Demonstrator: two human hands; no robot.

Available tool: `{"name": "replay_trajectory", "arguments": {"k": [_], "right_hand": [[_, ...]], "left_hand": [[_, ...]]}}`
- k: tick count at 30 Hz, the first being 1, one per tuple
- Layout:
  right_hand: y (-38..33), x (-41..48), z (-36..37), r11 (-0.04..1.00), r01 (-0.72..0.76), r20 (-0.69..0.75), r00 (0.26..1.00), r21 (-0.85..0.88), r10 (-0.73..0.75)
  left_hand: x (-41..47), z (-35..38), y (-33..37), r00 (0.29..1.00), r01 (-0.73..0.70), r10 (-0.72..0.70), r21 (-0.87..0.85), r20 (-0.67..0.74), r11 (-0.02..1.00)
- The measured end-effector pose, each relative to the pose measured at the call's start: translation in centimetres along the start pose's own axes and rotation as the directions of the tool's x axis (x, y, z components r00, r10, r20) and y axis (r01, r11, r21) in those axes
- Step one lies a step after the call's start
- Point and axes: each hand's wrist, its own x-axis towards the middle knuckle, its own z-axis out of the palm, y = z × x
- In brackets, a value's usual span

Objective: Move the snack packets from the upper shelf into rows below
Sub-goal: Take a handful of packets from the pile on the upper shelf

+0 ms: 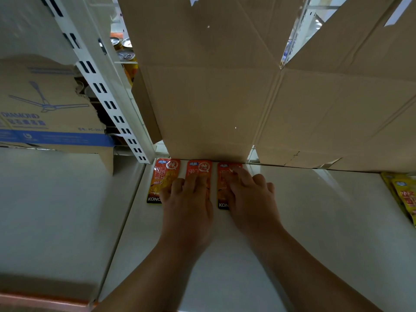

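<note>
These 3 orange snack packets (199, 168) look light, thin and floppy, with a glossy film that would likely slide easily on the smooth white shelf (315, 221). They are best nudged flat with the pads, or pinched at a sealed edge or the black bottom band rather than squeezed across the middle, where the contents could crush. They lie flat in 1 row side by side on the shelf, top edges against the foot of a cardboard box (202, 97). Each is a tall rectangle, orange-red with white lettering, a round badge at the top and a black strip reading "KON…" at the bottom. The left hand (186, 199) rests with its fingers (195, 180) extended on the middle packet, its edge over the left one. The right hand (249, 197) presses loosely spread fingers on the right one; neither grips anything. Yellow packets (403, 194) sit well apart at the far right.
</note>
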Motion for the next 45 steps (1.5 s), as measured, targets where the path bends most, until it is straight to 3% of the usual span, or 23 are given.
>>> {"name": "replay_trajectory", "arguments": {"k": [7,12,18,26,33,36,40,45], "right_hand": [[0.0,0.0,-0.2,1.000,0.003,-0.020,1.000,0.022,-0.002],[0.1,-0.2,-0.2,0.994,0.013,-0.132,0.991,0.109,0.001],[-0.1,-0.3,-1.3,0.960,-0.032,-0.080,0.995,0.277,0.056],[-1.5,0.4,-5.0,0.914,0.219,-0.133,0.974,0.342,-0.183],[-5.9,0.3,-13.0,0.776,0.403,-0.226,0.915,0.485,-0.334],[-9.0,-0.6,-17.9,0.736,0.499,-0.335,0.863,0.457,-0.378],[-13.4,-2.4,-23.5,0.673,0.615,-0.516,0.766,0.411,-0.385],[-19.9,-6.3,-29.4,0.634,0.670,-0.575,0.713,0.387,-0.402]], "left_hand": [[-0.1,-0.3,0.2,1.000,-0.006,0.006,-0.028,-0.025,1.000],[-0.1,-0.9,0.4,0.996,-0.010,0.000,-0.108,-0.089,0.994],[-0.4,-1.7,0.6,0.994,0.030,-0.046,-0.150,-0.104,0.988],[-3.2,-5.2,-0.5,0.979,0.165,-0.165,-0.006,-0.124,0.986],[-7.4,-14.1,-0.7,0.961,0.162,-0.155,0.009,-0.227,0.987],[-9.3,-19.3,-0.2,0.942,0.121,-0.123,-0.024,-0.312,0.992],[-11.2,-27.3,-1.0,0.853,0.025,-0.015,0.011,-0.521,1.000],[-15.4,-36.3,-5.7,0.768,-0.003,0.060,0.091,-0.638,0.996]]}}
